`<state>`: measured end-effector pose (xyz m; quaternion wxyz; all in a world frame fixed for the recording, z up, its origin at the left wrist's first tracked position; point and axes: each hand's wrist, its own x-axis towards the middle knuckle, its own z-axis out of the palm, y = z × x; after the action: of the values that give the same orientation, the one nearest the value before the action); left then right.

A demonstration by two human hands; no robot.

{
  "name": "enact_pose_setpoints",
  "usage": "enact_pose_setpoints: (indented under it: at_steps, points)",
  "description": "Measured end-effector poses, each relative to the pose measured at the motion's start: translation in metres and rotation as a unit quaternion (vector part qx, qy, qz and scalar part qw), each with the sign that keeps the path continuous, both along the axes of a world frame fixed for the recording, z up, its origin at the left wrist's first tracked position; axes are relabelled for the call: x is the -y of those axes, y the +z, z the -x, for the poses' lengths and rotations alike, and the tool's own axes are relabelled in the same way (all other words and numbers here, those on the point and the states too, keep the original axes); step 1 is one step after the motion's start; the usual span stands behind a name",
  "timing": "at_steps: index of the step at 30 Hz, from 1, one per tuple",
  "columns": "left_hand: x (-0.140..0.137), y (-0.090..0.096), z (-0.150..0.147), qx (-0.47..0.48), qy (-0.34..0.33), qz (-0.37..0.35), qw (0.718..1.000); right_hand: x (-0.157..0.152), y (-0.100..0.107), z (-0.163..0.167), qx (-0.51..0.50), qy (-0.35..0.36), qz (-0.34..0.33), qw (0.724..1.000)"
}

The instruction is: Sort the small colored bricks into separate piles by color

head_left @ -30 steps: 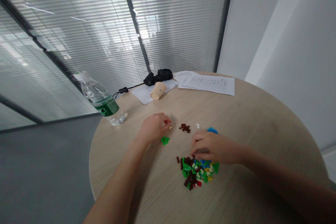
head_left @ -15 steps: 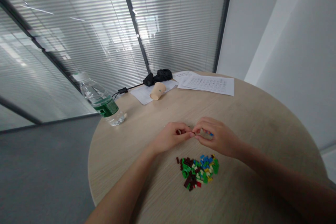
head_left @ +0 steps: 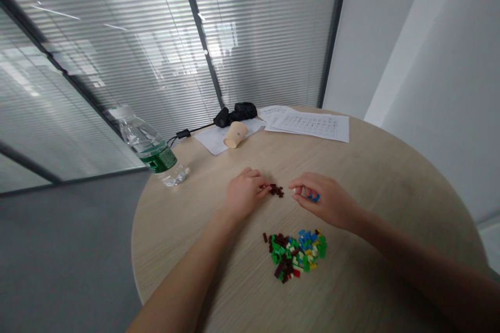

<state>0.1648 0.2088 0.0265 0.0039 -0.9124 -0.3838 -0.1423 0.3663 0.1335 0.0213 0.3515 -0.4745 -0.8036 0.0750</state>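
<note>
- Hands that met at the fingertips half a second ago have parted: the left hand has shifted left and the right hand slightly right.
- Nearest, on the pale wood-grain round table, lies the mixed pile of small toy bricks, loosely scattered in green, dark brown, blue, cream, yellow and red; one brown brick sits just off its left edge.
- Beyond it, the left hand's thumb and fingers come close together at the left edge of the brown cluster, a small heap of tiny dark pieces; whether they pinch one cannot be told.
- Level with that, the right hand's thumb and forefinger curve toward each other, a small gap between them. A white piece shows at the tips, held or lying behind, it is unclear; blue pieces show past the fingers.
- Farther left, a clear bottle with a green label stands near the table edge.
- Toward the far edge, a tan cup lies on its side on paper, near a black bundle and printed sheets.
- Behind rise dark-framed glass with pale blinds and, at right, a white wall; grey floor shows at left.
</note>
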Motion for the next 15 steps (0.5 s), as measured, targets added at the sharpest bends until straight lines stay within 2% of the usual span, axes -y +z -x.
enact_pose_setpoints:
  at_steps: [12,15]
  points:
    - [-0.0024,-0.0057,-0.0011,-0.026,0.005,-0.015,1.0,-0.0025,-0.0018,-0.0033,0.023,0.008,0.02,0.999]
    - [-0.0032,-0.0061,-0.0008,-0.027,0.004,-0.012,1.0,-0.002,-0.0001,-0.0045,0.046,0.038,0.031,0.998]
